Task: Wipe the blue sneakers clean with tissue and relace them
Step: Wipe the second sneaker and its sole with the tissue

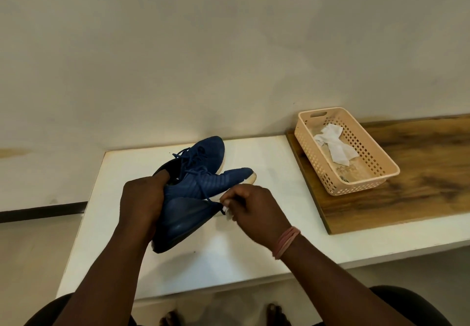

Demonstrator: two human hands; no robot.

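Near sneaker (pixel 193 198): blue knit upper with ribbed, diagonal stitching, smooth darker heel panel, white rubber sole edge at the toe. Tilted on its side above the white table (pixel 267 224), heel toward the person, toe pointing right and away. Dark blue round laces threaded across the top; one loose end trails down toward the right hand.

Far sneaker (pixel 203 155): same blue knit, laces in place, dark lining at the opening, white sole rim. Lies behind the near one, touching it, toe toward the wall.

Left hand (pixel 143 203): fingers curled around the near sneaker's heel and collar, gripping it.

Right hand (pixel 254 211): fingers bunched together, pinching a small crumpled wad of white tissue (pixel 228 212) against the sneaker's side, just beside the lace end. Pink thread band (pixel 286 241) at the wrist.

Basket (pixel 366 181): peach plastic, rectangular, perforated walls with square holes, slot handle at the far end. Stands on a dark-grained wooden board (pixel 419 173) at the right, well apart from the sneakers.

Used tissue (pixel 334 145): white, wrinkled, flattened strip lying inside the basket.
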